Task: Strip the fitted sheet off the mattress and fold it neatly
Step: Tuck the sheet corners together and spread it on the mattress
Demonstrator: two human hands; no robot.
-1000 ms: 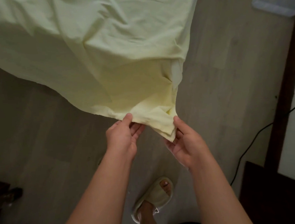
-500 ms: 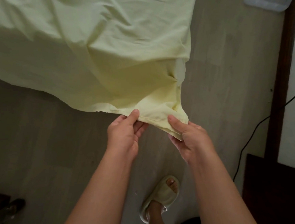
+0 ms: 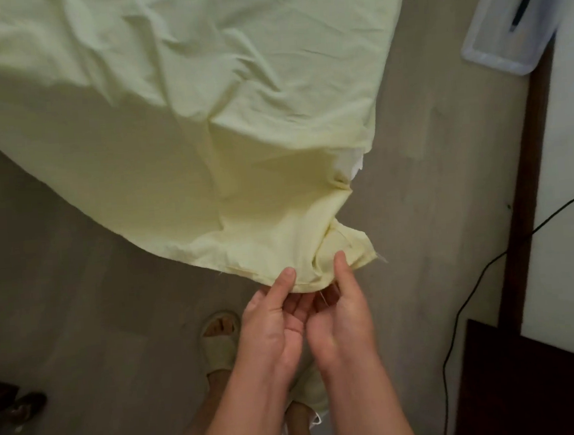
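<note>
from the head view, the pale yellow-green fitted sheet [image 3: 182, 129] fills the upper left and centre of the frame. it is creased, and it drapes down toward the lower centre, where its corner bunches into a small gathered pouch. a white sliver [image 3: 356, 163] peeks out under its right edge; i cannot tell what it is.

both hands meet at that corner in the lower centre, just beside each other. the left hand [image 3: 273, 324] pinches the hem, thumb lying on top of the cloth and fingers tucked under it. the right hand [image 3: 341, 319] pinches the same hem a little to the right, thumb pressed on the gathered pouch and fingers curled beneath. loose threads hang from the hem by the fingers. both forearms run up from the bottom edge.

below the sheet is a grey-brown wood-look floor [image 3: 79, 302]. a pale sandal [image 3: 219, 336] with a foot in it stands just left of the left wrist. a dark shoe [image 3: 25, 406] sits at the lower left edge. at the upper right lies a clear plastic tray [image 3: 492, 50] with a dark, pen-like thing in it. a black cable [image 3: 457, 310] snakes down the right side, near dark furniture [image 3: 532, 390] in the lower right corner.
</note>
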